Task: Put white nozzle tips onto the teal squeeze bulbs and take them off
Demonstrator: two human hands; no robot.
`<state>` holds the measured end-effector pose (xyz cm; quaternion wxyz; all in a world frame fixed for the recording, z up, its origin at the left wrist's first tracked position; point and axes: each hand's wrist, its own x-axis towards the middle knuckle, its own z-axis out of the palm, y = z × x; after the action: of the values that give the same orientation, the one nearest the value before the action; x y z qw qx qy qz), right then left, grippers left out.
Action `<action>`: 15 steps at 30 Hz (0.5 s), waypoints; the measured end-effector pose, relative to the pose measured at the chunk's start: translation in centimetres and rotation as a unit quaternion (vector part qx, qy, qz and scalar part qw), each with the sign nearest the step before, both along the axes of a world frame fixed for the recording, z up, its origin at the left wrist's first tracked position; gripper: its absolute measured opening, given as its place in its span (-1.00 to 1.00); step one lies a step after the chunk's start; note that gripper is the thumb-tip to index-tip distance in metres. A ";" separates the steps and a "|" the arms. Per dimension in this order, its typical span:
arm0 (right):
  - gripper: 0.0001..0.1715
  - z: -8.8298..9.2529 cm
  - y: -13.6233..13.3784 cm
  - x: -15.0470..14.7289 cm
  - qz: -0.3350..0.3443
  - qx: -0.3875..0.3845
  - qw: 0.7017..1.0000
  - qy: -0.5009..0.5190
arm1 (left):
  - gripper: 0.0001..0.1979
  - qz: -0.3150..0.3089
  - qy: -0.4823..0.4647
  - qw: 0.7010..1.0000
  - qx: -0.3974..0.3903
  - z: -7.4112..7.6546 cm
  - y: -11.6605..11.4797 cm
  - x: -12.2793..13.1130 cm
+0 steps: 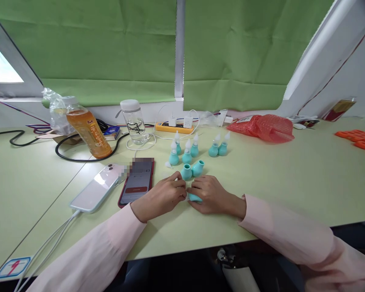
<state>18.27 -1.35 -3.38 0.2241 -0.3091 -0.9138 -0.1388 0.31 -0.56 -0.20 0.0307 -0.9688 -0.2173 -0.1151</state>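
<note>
My right hand (209, 194) is closed around a turquoise rubber bulb (195, 197), lying on its side with its mouth toward my left hand. The fingers of my left hand (167, 194) are pinched together at that mouth, on a translucent nozzle tip that is mostly hidden. Just beyond my hands, two turquoise bulbs show open mouths: an upright bulb (186, 172) and a tilted bulb (198, 168). Farther back stand several nasal aspirators (187, 152), turquoise bulbs with translucent tips, with a pair of aspirators (218, 147) to their right. A loose nozzle tip (168, 164) lies left of them.
Left of my hands lie a dark-screened phone (136, 182) and a charging phone (97, 190). Behind them stand an orange drink bottle (89, 129), a clear water bottle (134, 123) and a power strip (174, 127). A red plastic bag (261, 127) and orange pieces (357, 138) lie right.
</note>
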 end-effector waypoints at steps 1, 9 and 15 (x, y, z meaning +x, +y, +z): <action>-0.88 0.0 0.1 0.0 0.008 0.006 1.000 -0.006 | -0.79 0.002 0.007 1.000 0.011 0.0 -0.1 0.1; -0.86 -0.2 0.8 0.2 0.045 -0.008 0.999 -0.011 | -0.80 -0.047 0.070 0.986 0.142 0.6 -0.9 0.1; -0.85 -0.4 1.1 0.4 0.046 -0.045 0.998 -0.003 | -0.81 -0.046 0.089 0.982 0.162 0.6 -1.0 0.2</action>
<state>18.69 -0.25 -3.80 0.2130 -0.2763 -0.9330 -0.0881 0.56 -1.51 0.35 0.2015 -0.9664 -0.1469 -0.0631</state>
